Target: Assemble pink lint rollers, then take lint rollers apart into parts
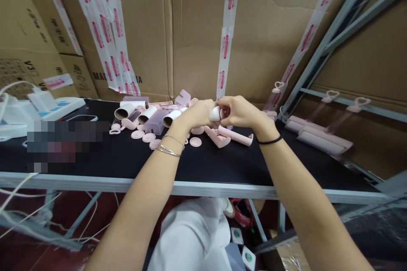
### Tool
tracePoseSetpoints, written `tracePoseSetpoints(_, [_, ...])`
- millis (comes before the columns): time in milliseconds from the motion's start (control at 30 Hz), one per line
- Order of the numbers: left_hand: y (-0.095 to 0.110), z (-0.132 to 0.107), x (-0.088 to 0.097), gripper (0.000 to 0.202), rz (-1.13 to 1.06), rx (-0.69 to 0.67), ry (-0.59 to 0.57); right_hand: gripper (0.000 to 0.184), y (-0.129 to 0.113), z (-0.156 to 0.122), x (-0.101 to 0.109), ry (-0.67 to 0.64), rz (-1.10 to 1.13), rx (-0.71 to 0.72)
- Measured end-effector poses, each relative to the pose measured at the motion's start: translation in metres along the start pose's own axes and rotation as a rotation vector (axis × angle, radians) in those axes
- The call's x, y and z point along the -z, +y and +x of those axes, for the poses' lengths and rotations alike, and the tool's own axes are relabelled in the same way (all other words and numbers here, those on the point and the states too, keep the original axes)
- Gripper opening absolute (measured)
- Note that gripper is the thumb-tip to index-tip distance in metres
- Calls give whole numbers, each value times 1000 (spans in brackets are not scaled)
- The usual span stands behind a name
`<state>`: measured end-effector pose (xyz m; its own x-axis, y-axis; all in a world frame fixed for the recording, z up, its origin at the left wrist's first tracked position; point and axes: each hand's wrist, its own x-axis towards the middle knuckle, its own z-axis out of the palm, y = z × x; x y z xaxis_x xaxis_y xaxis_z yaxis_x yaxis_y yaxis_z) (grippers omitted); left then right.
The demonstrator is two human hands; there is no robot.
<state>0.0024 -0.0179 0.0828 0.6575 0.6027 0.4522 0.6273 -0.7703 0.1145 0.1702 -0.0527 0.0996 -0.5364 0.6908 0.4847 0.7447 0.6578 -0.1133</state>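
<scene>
My left hand (195,114) and my right hand (241,111) meet above the black table (222,165), both closed round a small white roll (215,114) held between them. Just below the hands lie pink plastic handles (233,136). Pink round caps (148,137) are scattered on the table under my left wrist. Behind them lies a heap of white paper rolls (136,110) and pale purple clear covers (155,122).
Taped cardboard sheets (197,34) wall off the back of the table. A white device with cables (38,108) sits at the far left. Pink sticks (318,135) lie at the right by a grey metal frame (321,51). Heart-topped clear parts (330,95) rest on its rail.
</scene>
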Motion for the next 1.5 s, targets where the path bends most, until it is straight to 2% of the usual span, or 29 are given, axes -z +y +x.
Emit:
tracePoseSetpoints(133, [-3, 1, -1, 21, -23, -75, -9, 20, 12, 0, -11, 36, 153, 29])
tracePoseSetpoints(233, [-2, 1, -2, 21, -31, -51, -5, 19, 15, 1, -14, 55, 171, 62])
tracePoseSetpoints(500, [-1, -10, 14, 26, -218, 6, 51, 9, 20, -3, 2, 16, 91, 142])
tracePoseSetpoints(567, [-5, -12, 18, 28, -249, 19, 124, 6, 28, -8, 3, 48, 119, 55])
tracePoseSetpoints(633, [-10, -13, 19, 32, -228, 48, 216, 9, 38, -11, -2, 142, 148, -93])
tracePoseSetpoints(700, [-13, -12, 14, 35, -189, 99, 257, 14, 46, -11, -12, 238, 125, -215])
tracePoseSetpoints(800, [-15, -10, 3, 42, -102, 221, 207, 15, 54, -7, -29, 287, 63, -296])
tracePoseSetpoints(900, [-15, -8, -3, 47, -30, 368, 179, 11, 56, -6, -38, 327, 112, -411])
tracePoseSetpoints(1000, [-15, -5, 0, 45, -63, 523, 337, 10, 53, -7, -38, 352, 156, -597])
tracePoseSetpoints(1067, [-15, -4, 4, 47, -104, 606, 459, 8, 52, -8, -37, 303, 158, -707])
tracePoseSetpoints(1167, [-16, -3, 6, 47, -136, 671, 522, 9, 51, -9, -32, 158, 181, -809])
tracePoseSetpoints(1267, [-19, -2, -4, 46, -172, 635, 470, 27, 58, -18, -17, 90, 132, -833])
tracePoseSetpoints(1333, [-22, -1, -14, 46, -208, 593, 395, 32, 66, -31, -1, 103, -44, -815])
tracePoseSetpoints(1367, [-24, 0, -18, 47, -220, 576, 362, 29, 71, -40, 7, 88, -169, -803])
tracePoseSetpoints(1400, [-25, 1, -22, 47, -223, 562, 339, 23, 76, -51, 14, 3, -273, -806])
tracePoseSetpoints(1467, [-27, 2, -28, 47, -206, 546, 320, 18, 87, -73, 21, -320, -354, -887])
tracePoseSetpoints(1500, [-27, 2, -29, 47, -193, 541, 318, 18, 92, -84, 21, -436, -353, -895])
